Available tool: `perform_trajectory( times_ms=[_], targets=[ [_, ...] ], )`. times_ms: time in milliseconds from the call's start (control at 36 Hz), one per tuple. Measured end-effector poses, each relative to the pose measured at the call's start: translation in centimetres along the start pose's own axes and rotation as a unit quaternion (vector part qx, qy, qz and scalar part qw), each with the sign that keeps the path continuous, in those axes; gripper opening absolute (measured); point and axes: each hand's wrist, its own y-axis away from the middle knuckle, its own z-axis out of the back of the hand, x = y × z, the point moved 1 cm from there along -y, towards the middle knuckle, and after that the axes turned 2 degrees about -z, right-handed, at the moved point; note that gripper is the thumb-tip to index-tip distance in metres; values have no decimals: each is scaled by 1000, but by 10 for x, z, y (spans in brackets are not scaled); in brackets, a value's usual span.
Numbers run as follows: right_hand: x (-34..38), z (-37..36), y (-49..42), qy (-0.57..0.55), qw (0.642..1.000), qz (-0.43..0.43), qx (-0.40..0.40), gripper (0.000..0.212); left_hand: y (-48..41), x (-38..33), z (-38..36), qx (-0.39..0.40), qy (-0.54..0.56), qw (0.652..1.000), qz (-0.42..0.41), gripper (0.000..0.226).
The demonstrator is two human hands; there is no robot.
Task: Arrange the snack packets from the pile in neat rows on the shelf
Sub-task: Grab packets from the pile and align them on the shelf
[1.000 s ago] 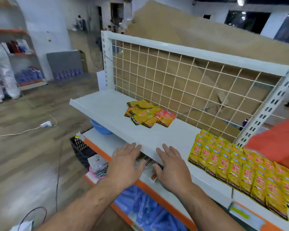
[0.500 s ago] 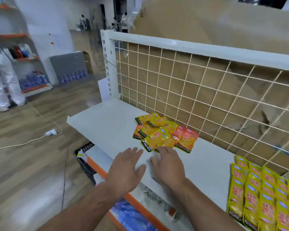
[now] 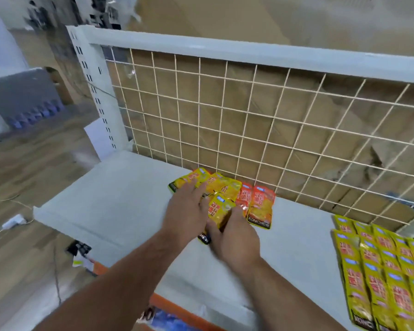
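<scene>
Two bare hands are pictured at the pile of snack packets [image 3: 221, 187] on the white shelf [image 3: 110, 199], just in front of the wire grid [image 3: 249, 111]. The left hand [image 3: 187, 209] is laid on the pile, fingers straight. A yellow packet [image 3: 219, 210] is gripped at its lower end by the right hand [image 3: 236, 237]. Two orange packets [image 3: 259, 206] are seen just beside it, and rows of yellow packets [image 3: 380, 271] well apart at right.

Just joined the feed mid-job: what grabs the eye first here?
Both hands meet at the loose pile of yellow and orange snack packets against the wire grid: the left hand rests flat on it, while the right hand appears to grip one yellow packet. At far right, neat rows of yellow packets lie on the white shelf.
</scene>
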Motion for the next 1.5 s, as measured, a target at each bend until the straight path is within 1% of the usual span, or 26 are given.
perform_trajectory(
  times_ms=[111, 250, 333, 361, 444, 472, 556, 639, 667, 722, 778, 806, 833, 861, 917, 972, 1028, 1083, 1111, 1167, 1222, 1278, 1306, 1389, 1444, 1500],
  targets=[
    [6, 0, -1, 4, 1000, -28, -7, 58, -29, 10, -9, 38, -28, 999, 19, 39],
    [7, -1, -1, 16, 999, -50, -12, 64, -41, 23, -12, 20, -14, 999, 40, 35],
    [9, 1, -3, 6, 997, -70, -19, 63, -43, 18, -11, 13, 2, 1000, 18, 25],
    [9, 1, -2, 4, 997, -78, -16, 64, -44, 17, -12, 14, 1, 1000, 9, 26],
    [12, 2, -1, -5, 994, -105, -9, 70, -45, 11, -13, 37, 8, 999, 1, 50],
    [13, 3, 0, -10, 993, -114, -8, 72, -46, 11, -12, 35, 9, 999, 1, 54],
    [15, 4, 1, -29, 990, -140, -8, 81, -46, 15, -6, 4, 10, 1000, -9, 51],
    [16, 7, 1, -50, 985, -167, -8, 73, -43, 20, 4, -19, 11, 1000, -16, 38],
    [17, 7, 1, -53, 983, -177, -8, 69, -41, 20, 8, -24, 22, 999, -11, 35],
    [20, 7, 1, -52, 980, -192, -8, 64, -39, 23, 16, -16, 86, 996, 30, 32],
    [25, 8, 2, -45, 979, -198, -22, 56, -38, 25, 25, 4, 171, 981, 95, 26],
    [27, 8, 2, -49, 977, -203, -34, 53, -38, 26, 28, 13, 208, 970, 125, 17],
    [29, 11, 2, -68, 974, -211, -46, 50, -37, 26, 32, 24, 235, 961, 145, 12],
    [30, 12, 2, -99, 969, -220, -58, 48, -36, 26, 35, 27, 258, 953, 157, 15],
    [30, 16, 4, -187, 949, -243, -79, 43, -31, 26, 38, 34, 295, 938, 176, 13],
    [28, 19, 8, -303, 917, -246, -89, 33, -23, 26, 37, 43, 324, 929, 173, 21],
    [27, 25, 18, -414, 878, -226, -85, 19, -13, 23, 36, 68, 346, 920, 171, 18],
    [26, 33, 29, -459, 860, -212, -74, 7, -3, 16, 34, 100, 385, 901, 174, 12],
    [26, 37, 34, -460, 859, -210, -74, 7, 2, 13, 34, 117, 405, 890, 175, 8],
    [22, 41, 42, -451, 864, -206, -82, 20, 12, 9, 27, 160, 422, 875, 173, 11],
    [13, 43, 50, -423, 876, -215, -86, 30, 20, 7, 18, 202, 425, 866, 173, 24],
    [2, 46, 58, -386, 890, -222, -100, 29, 25, 2, 11, 228, 427, 857, 175, 36],
    [-4, 49, 62, -367, 897, -220, -112, 27, 28, -3, 8, 237, 428, 855, 175, 35],
    [-20, 62, 73, -332, 907, -219, -135, 27, 38, -23, 4, 250, 429, 852, 167, 11],
    [-34, 73, 80, -325, 908, -222, -144, 27, 46, -39, -1, 259, 439, 845, 164, 23],
    [-48, 82, 85, -315, 911, -221, -149, 29, 53, -55, -7, 269, 438, 842, 165, 25]
  ],
)
